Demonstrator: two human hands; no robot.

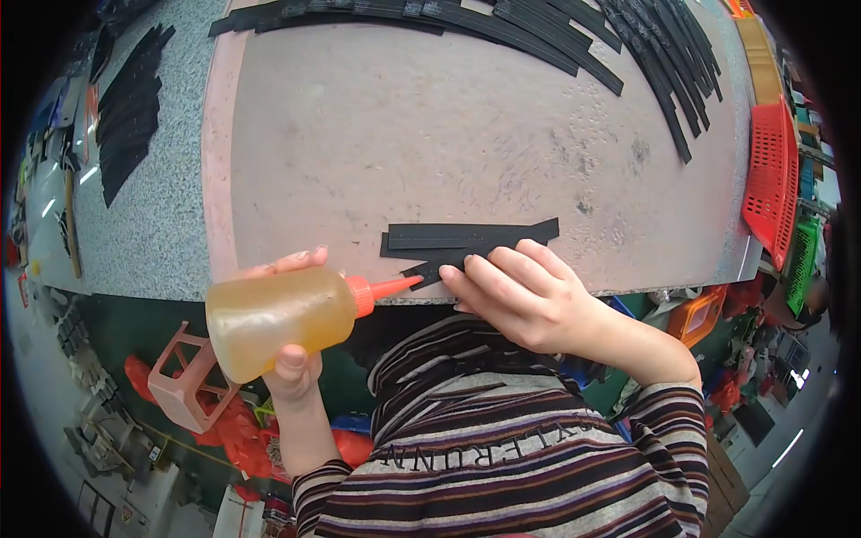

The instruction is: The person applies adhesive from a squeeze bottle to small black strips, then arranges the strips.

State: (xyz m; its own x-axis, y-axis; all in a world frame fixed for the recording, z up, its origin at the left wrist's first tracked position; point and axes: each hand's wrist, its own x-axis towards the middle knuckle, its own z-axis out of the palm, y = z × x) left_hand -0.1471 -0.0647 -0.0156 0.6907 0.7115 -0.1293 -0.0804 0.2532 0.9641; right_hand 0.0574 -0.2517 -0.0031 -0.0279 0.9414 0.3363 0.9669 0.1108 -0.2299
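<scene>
My left hand (294, 363) is wrapped round a squeeze bottle (278, 318) of yellowish liquid, tilted on its side with its red nozzle pointing right. The nozzle tip (414, 280) is at the left end of a black strip (432, 271). My right hand (529, 296) pinches that strip near the table's front edge, its fingertips covering part of it. Just beyond lie more flat black strips (466, 237), partly overlapping. Whether liquid is coming out of the nozzle is too small to tell.
Rows of black strips (421, 16) fan along the table's far side, more (659, 72) at the far right. Another bundle (133, 112) lies on the speckled surface at left. A red basket (771, 184) stands at the right edge; a pink stool (188, 381) is below left.
</scene>
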